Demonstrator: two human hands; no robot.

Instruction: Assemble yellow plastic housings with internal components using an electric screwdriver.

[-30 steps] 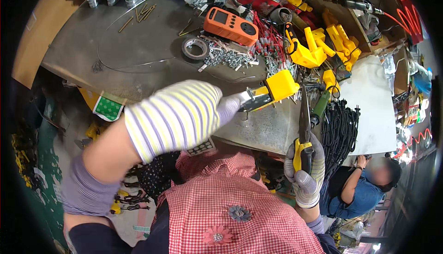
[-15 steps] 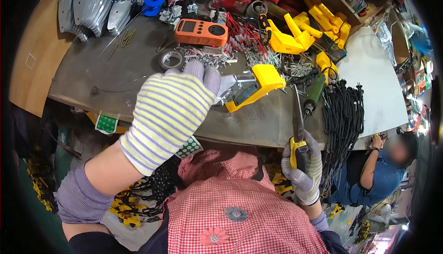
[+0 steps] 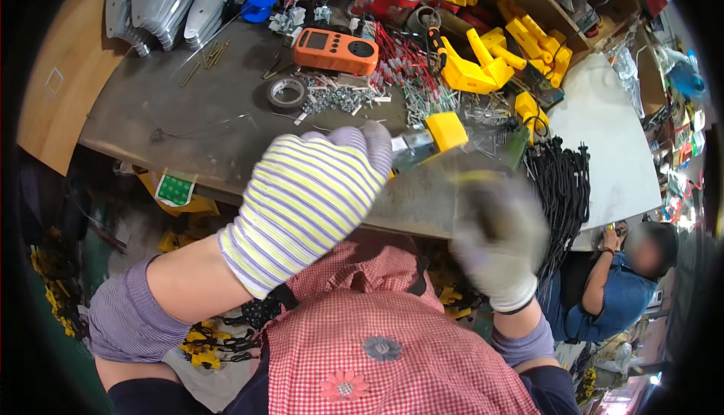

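Observation:
My left hand [image 3: 317,192], in a white, yellow and purple striped glove, is closed round a metal piece with a yellow plastic housing [image 3: 446,131]. The yellow end sticks out to the right over the bench's front part; my fingers hide the rest. My right hand [image 3: 504,241], gloved too, is smeared by motion near the bench's front edge. A dark and yellow blur shows in its curled grip, matching the yellow-and-black handled tool with a long thin blade seen there earlier. The blade is too blurred to make out.
On the grey bench [image 3: 204,132] lie a tape roll [image 3: 287,93], an orange meter [image 3: 335,50], small screws and yellow housings [image 3: 471,72]. Black cables [image 3: 559,196] hang over the right edge. Metal plates [image 3: 162,7] stand far left. A person [image 3: 603,287] sits at right.
My right hand has swung up toward the yellow housing and blurred with its tool. My left hand has moved slightly right and down, and the housing has turned in its hold.

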